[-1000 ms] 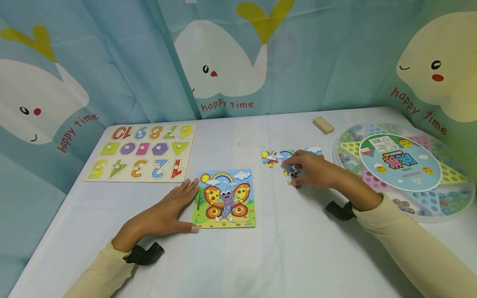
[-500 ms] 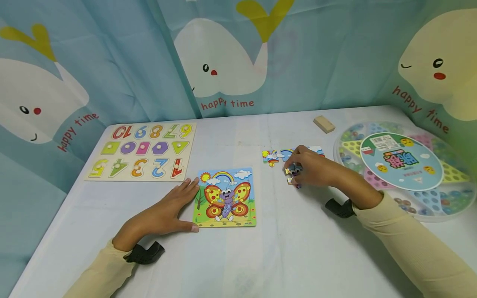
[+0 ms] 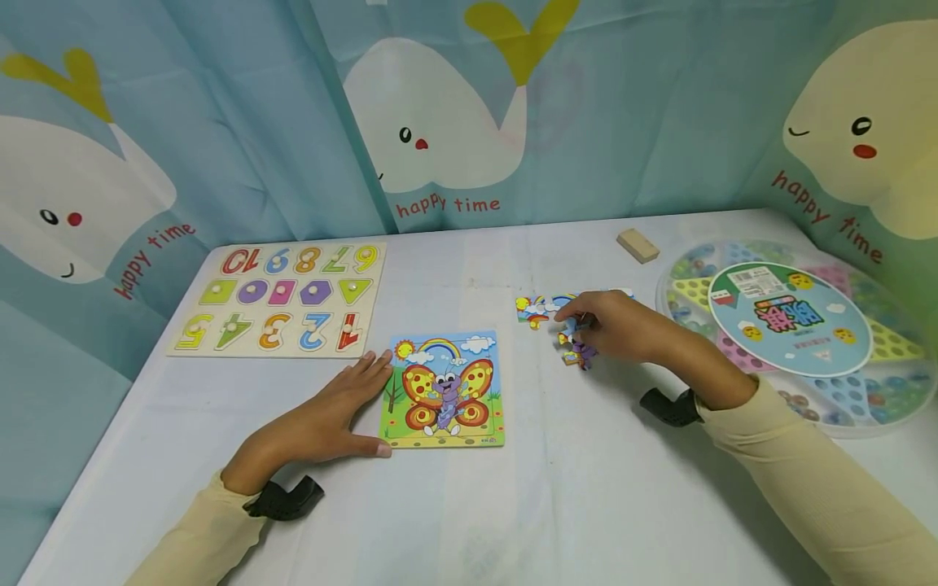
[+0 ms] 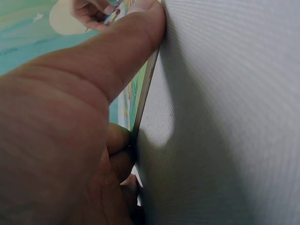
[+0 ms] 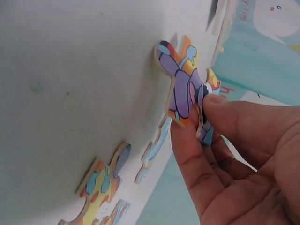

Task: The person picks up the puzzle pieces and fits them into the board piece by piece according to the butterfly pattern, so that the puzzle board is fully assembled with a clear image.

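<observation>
My left hand (image 3: 333, 415) lies with extended fingers and thumb against the left edge of a square butterfly puzzle (image 3: 443, 391). In the left wrist view, the thumb (image 4: 126, 40) touches the thin puzzle board's edge (image 4: 144, 89). To the right of the board, my right hand (image 3: 615, 325) pinches purple-and-orange puzzle pieces (image 5: 183, 89) between thumb and fingers. Two pieces seem to overlap there, one with the purple body, the other partly hidden by the thumb. A yellow piece with blue shapes (image 5: 101, 183) lies on the table below them.
Sky-and-rainbow puzzle pieces (image 3: 533, 309) lie in a row just behind the right hand. A number-and-shape board (image 3: 282, 301) is at back left. A wooden block (image 3: 637, 245) and a round clear bead case (image 3: 791, 334) stand at right. A whale-print curtain (image 3: 440, 122) hangs behind.
My right hand has shifted and turned slightly at nearly the same place, and more of the purple piece shows below its fingers. My left hand has stayed on the board's edge.
</observation>
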`<action>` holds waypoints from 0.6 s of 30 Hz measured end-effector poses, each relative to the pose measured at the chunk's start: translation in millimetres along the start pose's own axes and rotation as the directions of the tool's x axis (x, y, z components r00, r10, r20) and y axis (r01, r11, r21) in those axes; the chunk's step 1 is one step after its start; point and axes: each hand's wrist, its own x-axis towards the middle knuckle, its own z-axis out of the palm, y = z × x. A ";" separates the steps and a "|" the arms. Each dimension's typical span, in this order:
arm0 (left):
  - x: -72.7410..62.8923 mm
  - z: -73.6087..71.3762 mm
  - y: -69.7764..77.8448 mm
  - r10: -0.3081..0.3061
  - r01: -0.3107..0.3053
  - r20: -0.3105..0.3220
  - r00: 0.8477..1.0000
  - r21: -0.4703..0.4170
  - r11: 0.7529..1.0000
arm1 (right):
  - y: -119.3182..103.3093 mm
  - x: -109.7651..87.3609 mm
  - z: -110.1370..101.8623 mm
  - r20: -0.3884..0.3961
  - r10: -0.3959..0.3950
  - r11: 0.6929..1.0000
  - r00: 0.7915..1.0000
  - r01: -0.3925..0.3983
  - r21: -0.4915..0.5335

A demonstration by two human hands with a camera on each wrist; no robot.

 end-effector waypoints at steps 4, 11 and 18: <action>-0.4 -0.6 0.0 0.002 -0.002 0.001 1.000 -0.001 1.000 | 1.9 -0.4 -3.3 0.010 0.008 0.999 1.000 -0.009 0.042; -1.0 -1.2 -0.4 0.005 -0.005 0.001 1.000 0.008 1.000 | 5.3 -1.1 -5.9 0.042 0.029 0.994 0.999 -0.033 0.105; -0.7 -0.9 -0.4 0.003 -0.003 0.001 1.000 0.003 1.000 | 3.2 0.7 -4.7 0.022 0.010 0.994 1.000 -0.013 0.109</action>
